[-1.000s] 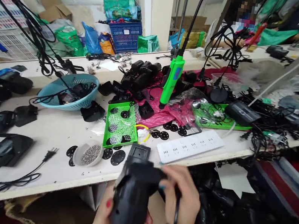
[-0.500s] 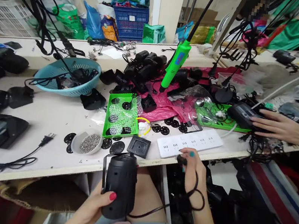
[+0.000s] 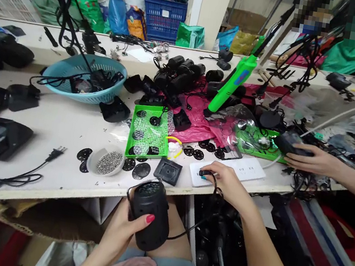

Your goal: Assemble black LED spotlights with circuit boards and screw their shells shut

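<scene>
My left hand (image 3: 123, 229) curls firmly around the black housing (image 3: 152, 219); my right hand (image 3: 228, 183) pinches the plug (image 3: 204, 173) at the power strip (image 3: 249, 170). Snagged cord (image 3: 188, 231) could skew the plug.

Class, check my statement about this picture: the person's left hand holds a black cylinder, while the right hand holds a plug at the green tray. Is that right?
The plug's place is wrong. The head view shows the left hand holding a black cylinder, while the right hand holds a plug at the white power strip.
</scene>
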The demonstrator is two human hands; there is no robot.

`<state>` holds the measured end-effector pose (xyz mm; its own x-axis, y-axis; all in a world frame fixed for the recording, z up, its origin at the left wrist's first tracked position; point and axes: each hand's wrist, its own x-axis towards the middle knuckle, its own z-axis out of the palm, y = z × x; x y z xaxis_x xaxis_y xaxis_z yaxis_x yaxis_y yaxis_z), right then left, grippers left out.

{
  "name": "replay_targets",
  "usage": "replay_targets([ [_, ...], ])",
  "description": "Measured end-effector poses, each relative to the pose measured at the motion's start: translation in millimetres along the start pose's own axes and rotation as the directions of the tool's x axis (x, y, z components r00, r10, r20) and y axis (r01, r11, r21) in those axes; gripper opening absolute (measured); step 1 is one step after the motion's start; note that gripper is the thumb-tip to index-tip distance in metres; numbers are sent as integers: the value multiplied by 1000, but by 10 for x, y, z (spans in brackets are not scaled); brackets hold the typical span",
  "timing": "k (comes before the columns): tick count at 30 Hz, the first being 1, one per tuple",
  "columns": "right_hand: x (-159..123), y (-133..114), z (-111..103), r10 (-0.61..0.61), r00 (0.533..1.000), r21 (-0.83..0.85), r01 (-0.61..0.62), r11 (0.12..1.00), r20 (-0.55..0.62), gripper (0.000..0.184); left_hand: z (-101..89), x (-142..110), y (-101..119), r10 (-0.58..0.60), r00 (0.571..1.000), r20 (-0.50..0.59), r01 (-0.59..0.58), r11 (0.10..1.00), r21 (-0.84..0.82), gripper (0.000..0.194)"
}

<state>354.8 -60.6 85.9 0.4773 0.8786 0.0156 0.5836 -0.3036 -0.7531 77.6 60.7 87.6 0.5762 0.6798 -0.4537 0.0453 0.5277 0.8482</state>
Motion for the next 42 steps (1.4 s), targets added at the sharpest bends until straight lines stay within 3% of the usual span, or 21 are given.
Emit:
replay_targets([
  [6, 46, -10, 14, -180, 978, -143, 195, 970, 109, 36, -85, 92, -57, 109, 982, 156, -130, 983, 131, 85],
  [12, 178, 190, 102, -120, 989, -130, 130, 983, 86, 34, -147, 112, -100, 179, 951, 253, -229, 955, 186, 79],
  [15, 228, 293, 128, -122, 991, -126, 129, 984, 63, 28, -141, 33, -99, 138, 974, 178, -154, 984, 84, 74],
  [17, 211, 361, 144, -139, 990, -128, 142, 981, 33, 22, -151, -62, -119, 40, 997, 70, -36, 997, -68, 74],
  [19, 152, 422, 176, -173, 985, -136, 171, 976, 0, 19, -201, -175, -180, -167, 986, -12, 158, 954, -256, 74],
  [22, 23, 486, 266, -240, 969, -157, 228, 961, -57, 22, -365, -329, -365, -466, 881, -85, 373, 794, -480, 55],
  [25, -84, 518, 367, -282, 949, -172, 258, 951, -138, 26, -571, -437, -584, -579, 797, -173, 382, 705, -598, 38],
  [27, -111, 533, 409, -293, 938, -181, 260, 948, -184, 28, -673, -500, -685, -622, 759, -192, 418, 692, -589, 34],
  [29, -104, 548, 429, -292, 934, -204, 251, 946, -207, 29, -720, -563, -733, -596, 774, -214, 415, 733, -539, 30],
  [33, -73, 563, 430, -256, 942, -218, 209, 953, -217, 32, -678, -650, -754, -400, 862, -310, 208, 838, -505, 30],
  [42, -70, 570, 425, -195, 955, -164, 160, 973, -222, 41, -556, -765, -726, -326, 893, -311, 85, 800, -594, 24],
])
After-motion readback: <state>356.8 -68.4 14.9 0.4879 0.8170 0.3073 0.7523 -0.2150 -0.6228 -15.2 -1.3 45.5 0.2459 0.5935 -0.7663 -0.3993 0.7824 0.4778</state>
